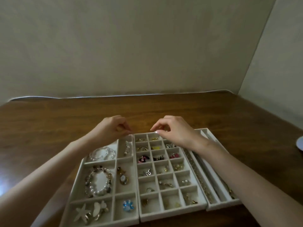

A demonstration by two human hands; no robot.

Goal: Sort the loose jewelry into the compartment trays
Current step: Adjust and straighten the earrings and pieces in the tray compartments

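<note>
Silvery bead [156, 132] pinched in right hand [174, 131] above middle tray [173, 213]; left hand's [113, 128] hold unclear.

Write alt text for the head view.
Left hand and right hand, which pinches a bright piece, hover over the far end of three white trays on a wooden table. Bracelets, earrings and chains lie in their compartments.

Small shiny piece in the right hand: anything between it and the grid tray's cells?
Nothing visible. The right hand holds the small shiny piece over the open far row of the white grid tray; the left hand sits off to the side.
</note>
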